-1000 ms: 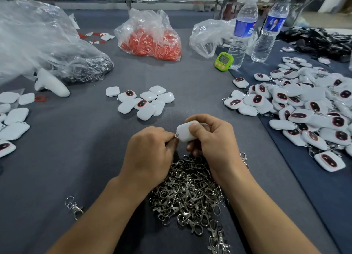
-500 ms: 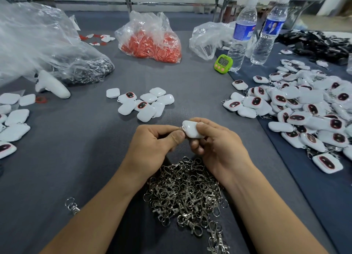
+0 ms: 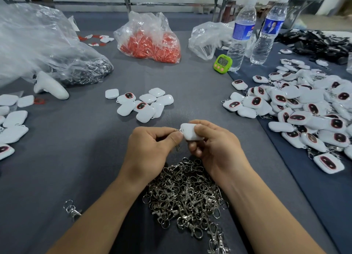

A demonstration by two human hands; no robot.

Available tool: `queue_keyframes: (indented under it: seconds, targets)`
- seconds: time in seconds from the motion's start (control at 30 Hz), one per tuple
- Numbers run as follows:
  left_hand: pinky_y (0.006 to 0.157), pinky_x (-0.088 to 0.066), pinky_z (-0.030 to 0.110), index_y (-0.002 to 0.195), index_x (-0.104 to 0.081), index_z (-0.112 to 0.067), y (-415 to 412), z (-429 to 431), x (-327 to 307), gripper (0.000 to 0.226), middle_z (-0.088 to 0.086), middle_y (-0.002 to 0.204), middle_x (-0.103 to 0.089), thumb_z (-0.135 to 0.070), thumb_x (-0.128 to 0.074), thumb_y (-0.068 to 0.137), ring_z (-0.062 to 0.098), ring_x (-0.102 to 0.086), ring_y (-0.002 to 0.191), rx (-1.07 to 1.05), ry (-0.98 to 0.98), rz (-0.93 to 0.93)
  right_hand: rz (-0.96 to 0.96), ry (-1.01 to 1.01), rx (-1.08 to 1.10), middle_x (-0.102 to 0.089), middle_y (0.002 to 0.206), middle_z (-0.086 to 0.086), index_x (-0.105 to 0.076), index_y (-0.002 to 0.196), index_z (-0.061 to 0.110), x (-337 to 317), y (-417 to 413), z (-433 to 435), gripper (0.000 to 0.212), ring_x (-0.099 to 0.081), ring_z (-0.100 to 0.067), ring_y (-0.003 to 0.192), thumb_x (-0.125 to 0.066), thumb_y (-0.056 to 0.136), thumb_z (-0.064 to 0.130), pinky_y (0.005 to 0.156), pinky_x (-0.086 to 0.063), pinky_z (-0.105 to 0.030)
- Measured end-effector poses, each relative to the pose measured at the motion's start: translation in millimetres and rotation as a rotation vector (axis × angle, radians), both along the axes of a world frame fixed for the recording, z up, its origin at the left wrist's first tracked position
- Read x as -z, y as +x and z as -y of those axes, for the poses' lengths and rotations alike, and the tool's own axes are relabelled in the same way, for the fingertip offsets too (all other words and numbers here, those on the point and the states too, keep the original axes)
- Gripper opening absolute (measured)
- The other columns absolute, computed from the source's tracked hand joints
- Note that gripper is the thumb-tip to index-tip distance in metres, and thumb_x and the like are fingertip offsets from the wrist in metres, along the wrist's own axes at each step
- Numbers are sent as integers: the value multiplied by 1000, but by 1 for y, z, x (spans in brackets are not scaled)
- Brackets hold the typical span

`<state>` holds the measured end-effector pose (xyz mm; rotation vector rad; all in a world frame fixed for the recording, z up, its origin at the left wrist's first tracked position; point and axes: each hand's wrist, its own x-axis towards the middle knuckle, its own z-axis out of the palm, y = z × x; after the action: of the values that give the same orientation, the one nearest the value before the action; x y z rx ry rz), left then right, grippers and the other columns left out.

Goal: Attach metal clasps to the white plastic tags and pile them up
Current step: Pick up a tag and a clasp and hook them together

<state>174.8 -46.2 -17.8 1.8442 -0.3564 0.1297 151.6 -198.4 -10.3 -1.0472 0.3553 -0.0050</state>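
My right hand (image 3: 215, 149) grips a white plastic tag (image 3: 188, 132) above the table's middle. My left hand (image 3: 150, 149) pinches a metal clasp (image 3: 177, 139) at the tag's left corner; the clasp's ring touches the tag and its hook hangs below my thumb. Below both hands lies a heap of metal clasps (image 3: 186, 194). A small group of white tags (image 3: 142, 105) sits beyond my hands. At the right spreads a large pile of tags with clasps (image 3: 304, 110).
A lone clasp (image 3: 71, 210) lies near my left forearm. More tags (image 3: 11, 120) sit at the left edge. A bag of red parts (image 3: 150, 42), clear bags (image 3: 38, 44), a white handheld controller (image 3: 50, 86), a green timer (image 3: 222, 62) and two water bottles (image 3: 242, 32) stand farther back.
Both hands have lifted slightly away from the clasp heap. The tag has turned in my right hand and the clasp's ring now shows at its corner.
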Motion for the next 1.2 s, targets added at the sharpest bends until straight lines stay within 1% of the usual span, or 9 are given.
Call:
queue_keyframes:
  seconds: [0.17, 0.33, 0.47, 0.57, 0.7, 0.83, 0.9, 1.0, 1.2]
  targets:
    - [54, -38, 30, 63, -71, -20, -3, -2, 2, 26, -5, 55, -57, -33, -70, 85, 9, -50, 54, -70, 365, 247, 67, -160, 58, -69, 66, -10, -67, 91, 7, 0, -3, -3, 17, -49, -14, 40, -53, 97, -2, 36, -34, -20]
    - [63, -19, 30, 63, -71, -15, -4, -3, 4, 20, -1, 56, -56, -20, -68, 82, 23, -46, 57, -108, 731, 543, 167, -387, 71, -66, 64, -11, -70, 85, 8, 2, -6, -8, 19, -49, -16, 40, -59, 94, -5, 37, -35, -20]
    - [66, -32, 32, 65, -67, -16, -5, 0, 6, 22, -2, 60, -58, -19, -72, 86, 19, -40, 60, -116, 708, 459, 134, -390, 62, -66, 65, -11, -69, 88, 8, 2, -4, -9, 18, -51, -17, 41, -58, 95, -4, 38, -37, -22]
    - [60, -43, 36, 73, -71, -25, -3, -1, 3, 16, -5, 60, -62, -30, -73, 87, 16, -51, 58, -55, 457, 185, 90, -306, 68, -67, 64, -10, -69, 92, 5, 0, -3, -8, 17, -51, -16, 41, -55, 97, -3, 37, -37, -22]
    - [55, -46, 23, 86, -81, -36, 4, -3, 2, 14, -8, 60, -67, -24, -75, 88, 4, -54, 56, 88, 72, -95, 57, -125, 50, -68, 68, -11, -69, 94, 6, -3, -2, -5, 20, -51, -14, 43, -52, 96, -3, 37, -36, -20]
    - [50, -38, 12, 77, -82, -40, 4, -1, -2, 28, -6, 50, -56, -17, -73, 91, 3, -45, 49, 118, -79, -167, 28, -47, 29, -71, 67, -10, -71, 90, 9, -1, -2, -1, 21, -52, -12, 43, -52, 97, 0, 38, -37, -18]
    - [48, -38, 21, 76, -80, -42, 2, -1, -1, 27, -2, 50, -55, -22, -70, 91, 3, -43, 51, 88, -6, -63, 32, -46, 37, -71, 68, -11, -70, 91, 8, 0, -1, -2, 20, -52, -12, 42, -53, 97, 0, 38, -37, -18]
    - [55, -40, 35, 76, -76, -23, -4, 0, 3, 21, -2, 55, -58, -35, -63, 88, 8, -46, 52, 5, 220, 109, 38, -67, 59, -71, 68, -11, -70, 92, 7, 1, -1, -1, 18, -52, -13, 41, -54, 96, 0, 36, -36, -19]
    - [59, -25, 32, 55, -60, -16, -5, 0, 0, 30, -6, 52, -53, -28, -64, 82, 19, -46, 57, -122, 547, 345, 56, -151, 66, -68, 63, -10, -68, 90, 7, 0, -4, -5, 16, -50, -14, 39, -56, 96, -1, 35, -34, -19]
